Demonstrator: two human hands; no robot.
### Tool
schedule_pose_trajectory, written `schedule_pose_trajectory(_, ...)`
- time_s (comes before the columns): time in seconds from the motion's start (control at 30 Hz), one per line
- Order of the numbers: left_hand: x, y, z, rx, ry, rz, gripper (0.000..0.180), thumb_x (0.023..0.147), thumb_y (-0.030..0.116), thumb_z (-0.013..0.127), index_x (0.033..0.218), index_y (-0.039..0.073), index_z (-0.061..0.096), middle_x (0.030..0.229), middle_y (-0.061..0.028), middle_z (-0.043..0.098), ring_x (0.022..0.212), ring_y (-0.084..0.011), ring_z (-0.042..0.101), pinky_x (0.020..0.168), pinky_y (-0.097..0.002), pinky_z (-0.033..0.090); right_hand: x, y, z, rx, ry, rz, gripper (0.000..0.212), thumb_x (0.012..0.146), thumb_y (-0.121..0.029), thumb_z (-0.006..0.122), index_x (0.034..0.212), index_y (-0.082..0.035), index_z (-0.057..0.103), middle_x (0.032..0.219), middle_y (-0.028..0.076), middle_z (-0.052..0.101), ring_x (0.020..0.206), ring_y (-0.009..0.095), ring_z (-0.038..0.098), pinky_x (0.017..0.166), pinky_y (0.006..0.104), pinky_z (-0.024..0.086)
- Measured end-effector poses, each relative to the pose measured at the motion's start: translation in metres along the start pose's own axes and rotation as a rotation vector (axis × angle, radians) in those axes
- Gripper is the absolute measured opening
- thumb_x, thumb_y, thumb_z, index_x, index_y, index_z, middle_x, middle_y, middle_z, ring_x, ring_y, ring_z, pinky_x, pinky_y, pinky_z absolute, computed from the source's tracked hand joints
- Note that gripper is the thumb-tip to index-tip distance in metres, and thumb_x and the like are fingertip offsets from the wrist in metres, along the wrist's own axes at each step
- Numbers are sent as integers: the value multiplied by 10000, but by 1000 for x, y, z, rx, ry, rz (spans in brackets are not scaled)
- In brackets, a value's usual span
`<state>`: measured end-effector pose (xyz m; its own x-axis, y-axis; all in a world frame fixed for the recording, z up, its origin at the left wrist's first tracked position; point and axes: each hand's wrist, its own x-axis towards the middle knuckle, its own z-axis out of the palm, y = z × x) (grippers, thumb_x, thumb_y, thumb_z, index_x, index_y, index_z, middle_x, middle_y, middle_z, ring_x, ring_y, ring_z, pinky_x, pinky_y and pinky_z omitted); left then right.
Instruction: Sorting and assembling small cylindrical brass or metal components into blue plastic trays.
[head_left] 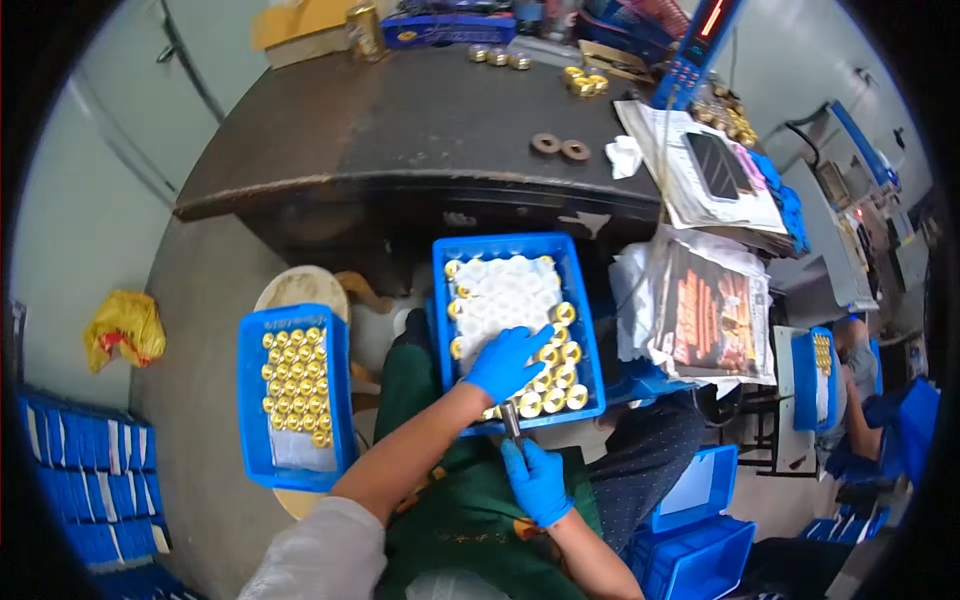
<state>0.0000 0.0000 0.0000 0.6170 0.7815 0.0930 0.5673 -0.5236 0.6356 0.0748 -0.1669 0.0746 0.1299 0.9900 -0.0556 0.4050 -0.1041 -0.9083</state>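
Right hand [538,484]: grip clamped on one metal rod [511,418]. Left hand [505,366] over one bin [574,280], grip: cannot tell. Surface [400,125]: two rings [545,152].

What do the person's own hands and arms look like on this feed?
The left hand and right hand wear matching bright blue, close-fitting gloves ending around the wrists. A loose, light grey sleeve covers the upper left arm, leaving the left forearm bare. The right forearm is bare too; no sleeve shows there.
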Motion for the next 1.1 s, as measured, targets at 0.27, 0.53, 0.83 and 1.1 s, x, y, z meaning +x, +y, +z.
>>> schedule_pose_trajectory(0.27,56,-10,58,-85,120,-197,348,741,393,607,884,76,613,797,-183,579,740,-339,561,682,-400,455,-6,19,-34,94,107,148,242,835,-215,567,690,-20,561,490,124,504,400,210,500,414,316,374)
schedule_pose_trajectory(0.53,0,47,-22,-1462,-76,-463,443,839,103,485,1243,-27,356,1125,-127,488,980,-189,528,833,-306,456,18,12,-37,68,44,171,290,861,-278,520,797,-11,611,531,122,547,464,196,544,467,318,411)
schedule_pose_trajectory(0.83,-52,93,-78,-1315,-35,-418,450,756,3,537,1196,11,442,1045,-90,508,913,-156,524,796,-267,456,18,11,-2,-377,301,-154,294,818,-292,554,648,-52,568,537,189,536,441,341,519,414,402,419)
schedule_pose_trajectory(1.1,-65,109,-81,-1395,159,-478,356,788,90,587,1115,-15,495,1014,-74,543,909,-119,516,783,-245,442,16,-8,-6,-330,311,-122,279,800,-299,572,670,-53,555,542,172,546,464,324,553,427,408,438)
